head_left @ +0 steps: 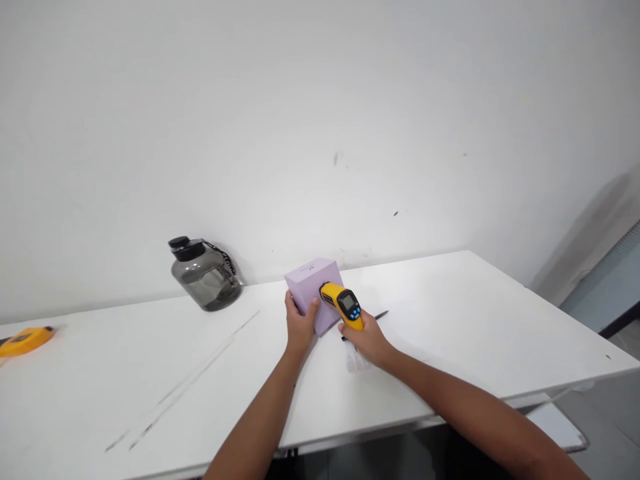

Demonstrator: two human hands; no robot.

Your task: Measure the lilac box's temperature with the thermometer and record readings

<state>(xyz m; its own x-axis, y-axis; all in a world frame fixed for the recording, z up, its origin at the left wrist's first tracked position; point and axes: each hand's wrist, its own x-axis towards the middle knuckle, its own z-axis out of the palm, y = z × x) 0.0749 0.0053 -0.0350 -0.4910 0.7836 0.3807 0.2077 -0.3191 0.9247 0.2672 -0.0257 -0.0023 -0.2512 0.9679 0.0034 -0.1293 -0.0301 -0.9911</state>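
My left hand [301, 325] grips a pale purple box [315, 283] by its near left edge, thumb on the front face. The box is tilted above the white table. In my right hand [371, 339] is a yellow and black infrared thermometer [341, 302], its fingers wrapped round the handle. The thermometer's nose points at the front face of the box, very close to it; whether they touch I cannot tell. Its small screen and blue buttons face me. Beneath my right hand lie a black pen [382, 315], partly hidden, and a sheet of paper [357, 362].
A grey see-through water bottle [206, 280] with a black lid stands near the wall, left of the box. An orange-yellow tool [26, 341] lies at the table's far left. The white table [200, 380] meets the wall behind and bears dark streaks.
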